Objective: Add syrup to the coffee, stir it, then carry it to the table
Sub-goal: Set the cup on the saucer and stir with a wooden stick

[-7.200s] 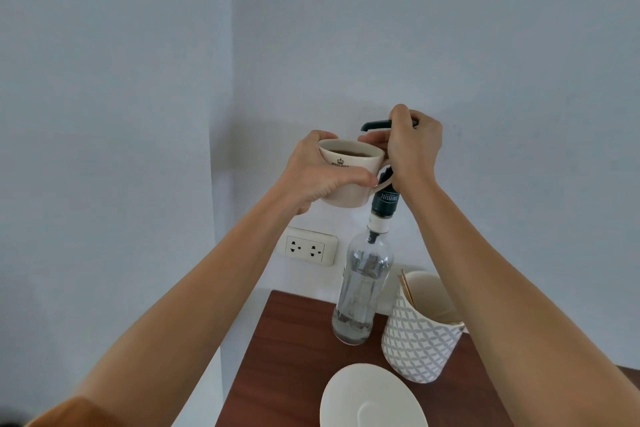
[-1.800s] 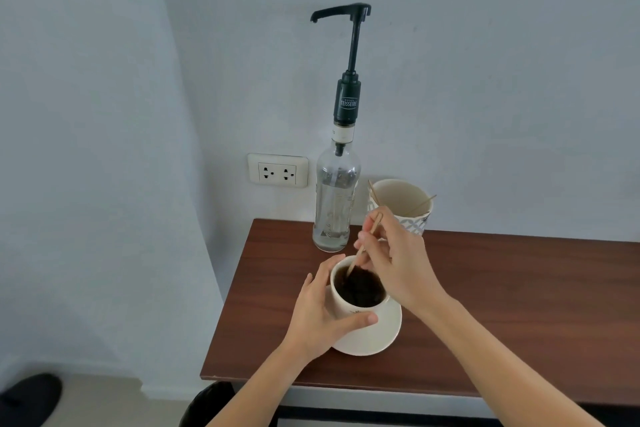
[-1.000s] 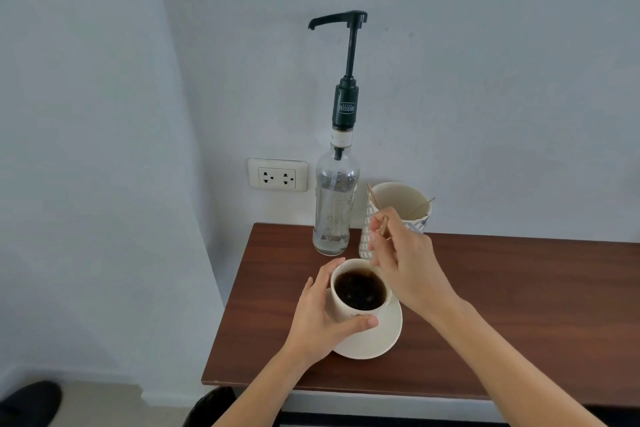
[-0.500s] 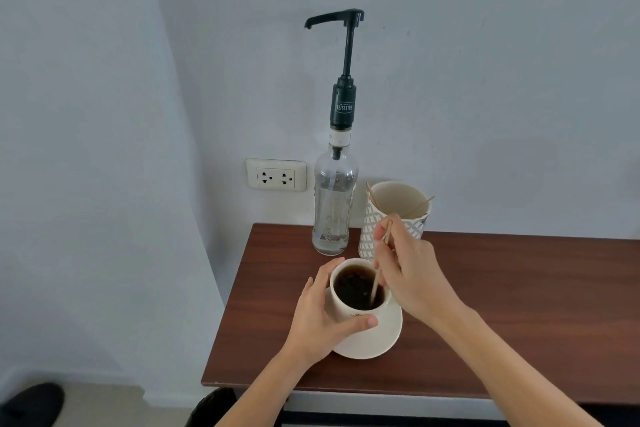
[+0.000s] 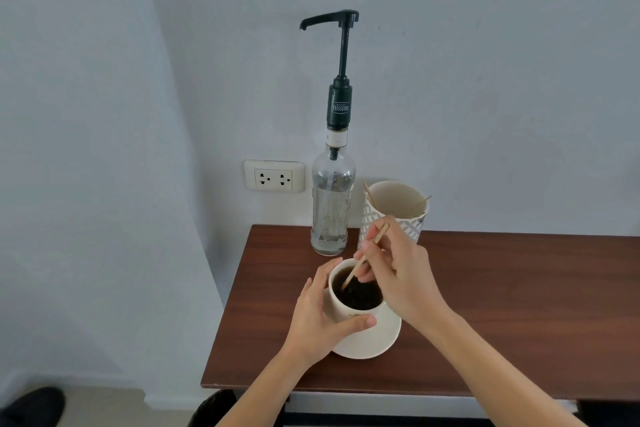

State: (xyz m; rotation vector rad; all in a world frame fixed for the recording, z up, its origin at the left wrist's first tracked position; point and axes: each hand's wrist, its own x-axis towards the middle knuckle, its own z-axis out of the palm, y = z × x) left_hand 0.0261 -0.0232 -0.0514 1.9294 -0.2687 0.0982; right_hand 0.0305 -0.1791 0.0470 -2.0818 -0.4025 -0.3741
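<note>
A cream coffee cup full of dark coffee stands on a cream saucer near the left end of a dark wooden counter. My left hand wraps around the cup's left side, thumb across its front. My right hand pinches a thin wooden stir stick, whose lower end dips into the coffee at the cup's far left. Behind the cup stands a clear glass syrup bottle with a tall black pump, spout pointing left.
A white patterned holder with more wooden sticks stands right of the bottle, just behind my right hand. A wall socket sits left of the bottle. The counter's left edge is close to the saucer; the wall runs directly behind.
The cup came down from under the pump onto the saucer. In the last second the stick went back into the coffee and swung to the cup's left side.
</note>
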